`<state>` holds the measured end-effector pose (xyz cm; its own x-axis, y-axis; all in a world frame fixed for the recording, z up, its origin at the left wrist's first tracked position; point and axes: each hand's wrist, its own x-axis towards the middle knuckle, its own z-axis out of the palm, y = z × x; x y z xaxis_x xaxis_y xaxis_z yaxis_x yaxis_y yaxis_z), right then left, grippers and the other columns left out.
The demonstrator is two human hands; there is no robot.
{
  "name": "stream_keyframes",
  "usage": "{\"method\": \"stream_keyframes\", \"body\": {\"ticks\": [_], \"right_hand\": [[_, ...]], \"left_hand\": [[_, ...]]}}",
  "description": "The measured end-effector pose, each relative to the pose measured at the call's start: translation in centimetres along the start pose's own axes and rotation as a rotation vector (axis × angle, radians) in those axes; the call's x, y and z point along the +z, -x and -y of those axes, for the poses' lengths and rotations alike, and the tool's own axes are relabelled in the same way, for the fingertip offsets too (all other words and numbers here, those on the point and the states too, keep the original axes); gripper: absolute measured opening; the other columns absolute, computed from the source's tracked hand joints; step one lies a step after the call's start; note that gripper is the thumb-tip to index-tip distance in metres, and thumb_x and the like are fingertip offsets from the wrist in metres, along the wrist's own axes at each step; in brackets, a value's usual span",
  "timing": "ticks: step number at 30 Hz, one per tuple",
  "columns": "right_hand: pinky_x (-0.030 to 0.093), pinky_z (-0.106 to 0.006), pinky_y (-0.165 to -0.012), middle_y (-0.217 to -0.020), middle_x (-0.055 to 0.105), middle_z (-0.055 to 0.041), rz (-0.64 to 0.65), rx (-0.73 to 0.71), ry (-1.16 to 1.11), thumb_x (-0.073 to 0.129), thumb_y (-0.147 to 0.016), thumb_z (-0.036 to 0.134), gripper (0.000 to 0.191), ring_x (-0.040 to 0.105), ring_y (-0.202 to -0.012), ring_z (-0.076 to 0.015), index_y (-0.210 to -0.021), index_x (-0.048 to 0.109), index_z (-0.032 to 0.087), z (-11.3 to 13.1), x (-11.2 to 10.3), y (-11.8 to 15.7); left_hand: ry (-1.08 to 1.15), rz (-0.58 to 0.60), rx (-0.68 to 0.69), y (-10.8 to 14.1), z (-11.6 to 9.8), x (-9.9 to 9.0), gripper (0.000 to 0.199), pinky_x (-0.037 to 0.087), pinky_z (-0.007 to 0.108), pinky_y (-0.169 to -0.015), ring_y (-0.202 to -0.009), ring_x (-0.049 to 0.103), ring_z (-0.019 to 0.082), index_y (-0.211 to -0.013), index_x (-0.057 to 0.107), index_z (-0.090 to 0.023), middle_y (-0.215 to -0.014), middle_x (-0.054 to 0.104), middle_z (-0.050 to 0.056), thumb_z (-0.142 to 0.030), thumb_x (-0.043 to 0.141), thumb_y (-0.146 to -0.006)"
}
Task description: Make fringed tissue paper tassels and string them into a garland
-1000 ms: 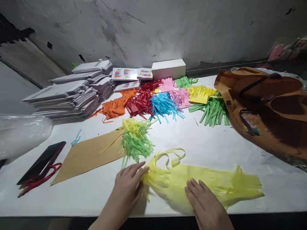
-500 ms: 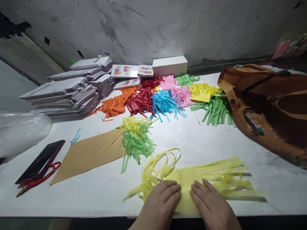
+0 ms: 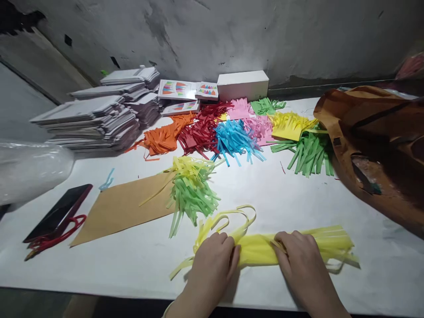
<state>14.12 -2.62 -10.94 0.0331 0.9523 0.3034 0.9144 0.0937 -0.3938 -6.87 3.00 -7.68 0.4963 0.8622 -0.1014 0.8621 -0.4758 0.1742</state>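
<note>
A yellow fringed tissue sheet lies near the table's front edge, bunched into a narrower band. Its cut strips spread to both sides, some looping upward on the left. My left hand is closed round the left part of the band. On the right part, my right hand grips the sheet with curled fingers. Beyond my left hand, yellow and green tassels rest on the end of a brown paper sheet.
Orange, red, blue, pink, yellow and green fringes lie farther back. Stacked white packets and a white box stand near the wall. A brown bag is right, a phone left.
Both hands went from lying flat on the yellow sheet to gripping it. The sheet has gathered into a narrower band. The view has shifted slightly.
</note>
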Motion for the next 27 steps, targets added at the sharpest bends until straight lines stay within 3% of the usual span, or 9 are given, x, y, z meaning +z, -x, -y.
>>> {"method": "stream_keyframes", "body": {"ticks": [3,8,11,13,15,17,19,23,27], "right_hand": [[0.036,-0.036,-0.07,-0.072,0.061,-0.0009,-0.023,-0.019,0.097,0.048,-0.096,0.023,0.013,0.056,-0.069,-0.0211,-0.088,0.058,0.022,-0.6,-0.2,-0.1],[0.036,-0.059,-0.1,-0.119,0.067,-0.0125,-0.319,-0.02,0.41,0.048,-0.092,0.012,0.026,0.064,-0.105,-0.0319,-0.113,0.061,0.018,-1.5,-2.0,0.3],[0.032,-0.066,-0.106,-0.128,0.064,-0.014,-0.417,-0.024,0.445,0.052,-0.089,0.008,0.028,0.063,-0.113,-0.034,-0.113,0.063,0.017,-1.4,-3.7,1.1],[0.037,-0.061,-0.107,-0.126,0.065,-0.0163,-0.403,-0.12,0.339,0.054,-0.089,0.01,0.027,0.062,-0.115,-0.033,-0.114,0.064,0.014,-0.9,-4.4,1.5],[0.044,-0.05,-0.106,-0.123,0.066,-0.0164,-0.281,-0.338,0.187,0.052,-0.09,0.009,0.029,0.06,-0.119,-0.0298,-0.116,0.064,0.011,-0.1,-4.1,1.7],[0.047,-0.043,-0.105,-0.125,0.067,-0.0141,-0.152,-0.522,0.098,0.047,-0.09,0.006,0.035,0.058,-0.124,-0.0271,-0.12,0.064,0.01,0.7,-2.9,1.6],[0.048,-0.041,-0.105,-0.125,0.068,-0.0122,-0.13,-0.568,0.073,0.044,-0.09,0.002,0.038,0.058,-0.125,-0.0262,-0.121,0.065,0.009,1.2,-1.3,1.5],[0.048,-0.04,-0.107,-0.122,0.07,-0.0121,-0.19,-0.523,0.017,0.042,-0.091,0.001,0.038,0.057,-0.127,-0.0253,-0.118,0.067,0.009,1.1,1.0,2.1],[0.049,-0.038,-0.105,-0.119,0.072,-0.0114,-0.228,-0.499,0.007,0.04,-0.092,0.0,0.039,0.061,-0.122,-0.0234,-0.116,0.068,0.01,0.9,0.7,2.4]], "left_hand": [[-0.015,0.094,-0.04,-0.4,-0.1,-0.4,0.025,0.044,0.033,-0.064,-0.074,0.063,0.023,-0.074,0.063,-0.018,-0.077,0.065,0.005,-0.022,0.05,-0.095],[-0.003,0.17,-0.051,-0.6,0.1,-0.9,0.025,0.043,0.034,-0.065,-0.077,0.064,0.024,-0.078,0.064,-0.018,-0.08,0.066,0.006,-0.023,0.049,-0.096],[0.004,0.164,-0.04,-0.6,0.2,-0.7,0.025,0.044,0.034,-0.065,-0.078,0.065,0.025,-0.078,0.064,-0.018,-0.08,0.066,0.005,-0.023,0.048,-0.097],[0.009,0.153,-0.033,-0.6,0.1,-0.6,0.025,0.044,0.033,-0.065,-0.078,0.065,0.024,-0.076,0.063,-0.018,-0.08,0.066,0.005,-0.023,0.049,-0.096],[0.01,0.133,-0.028,-0.6,0.0,-0.4,0.025,0.043,0.033,-0.063,-0.076,0.065,0.024,-0.075,0.063,-0.018,-0.078,0.066,0.005,-0.023,0.05,-0.095],[0.012,0.11,-0.024,-0.6,0.1,-0.3,0.024,0.043,0.032,-0.061,-0.073,0.065,0.023,-0.073,0.062,-0.018,-0.077,0.066,0.005,-0.023,0.053,-0.094],[0.023,0.09,-0.018,-0.7,0.6,-0.3,0.024,0.043,0.031,-0.059,-0.071,0.064,0.023,-0.073,0.061,-0.018,-0.075,0.065,0.004,-0.024,0.053,-0.094],[0.049,-0.051,0.014,-0.3,2.6,-1.0,0.02,0.047,0.033,-0.062,-0.072,0.062,0.023,-0.081,0.062,-0.018,-0.077,0.065,0.005,-0.019,0.047,-0.095],[0.068,-0.355,0.227,0.6,2.5,-2.0,0.026,0.047,0.046,-0.089,-0.104,0.06,0.028,-0.113,0.061,-0.018,-0.112,0.067,0.012,-0.013,0.047,-0.092]]}}
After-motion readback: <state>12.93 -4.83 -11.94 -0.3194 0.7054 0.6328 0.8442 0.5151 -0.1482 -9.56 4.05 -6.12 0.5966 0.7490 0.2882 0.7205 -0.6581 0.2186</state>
